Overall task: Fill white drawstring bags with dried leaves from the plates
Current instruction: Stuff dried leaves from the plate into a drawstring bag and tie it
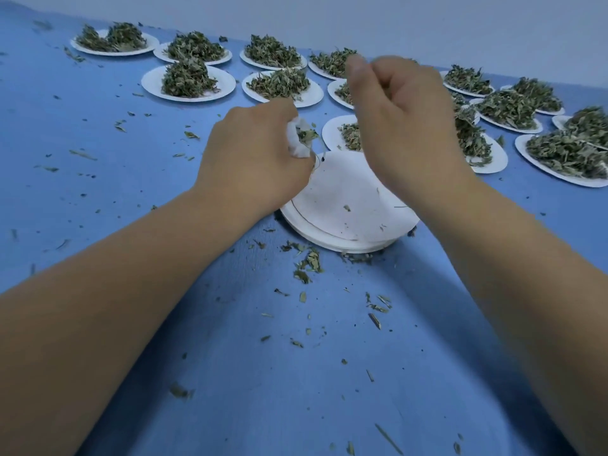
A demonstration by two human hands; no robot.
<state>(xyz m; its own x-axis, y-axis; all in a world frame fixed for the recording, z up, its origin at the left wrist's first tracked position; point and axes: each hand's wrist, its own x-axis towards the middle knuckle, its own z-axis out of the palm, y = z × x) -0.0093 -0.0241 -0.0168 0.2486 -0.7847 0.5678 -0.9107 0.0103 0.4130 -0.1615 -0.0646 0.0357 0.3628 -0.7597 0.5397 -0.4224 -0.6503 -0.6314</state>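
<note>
The left hand [250,159] is closed tight around a white drawstring bag [296,149], and it holds the bag with the mouth tipped up so nothing falls out. Some dried leaves [306,134] poke out of that mouth, so the bag looks close to full. The right hand [401,120] is lifted up and to the right of the bag, with its fingers curled in and the thumb against the first finger. It may be pulling the string to close the bag, but I cannot tell if it really holds anything. Right under both hands sits a pile of empty plates [345,195], a good spot to catch leaves that drop. Past the hands, more plates [153,83] wait with heaps of leaves on them. Near the wrists, small bits of leaf [309,263] lie on the blue table [131,199].
</note>
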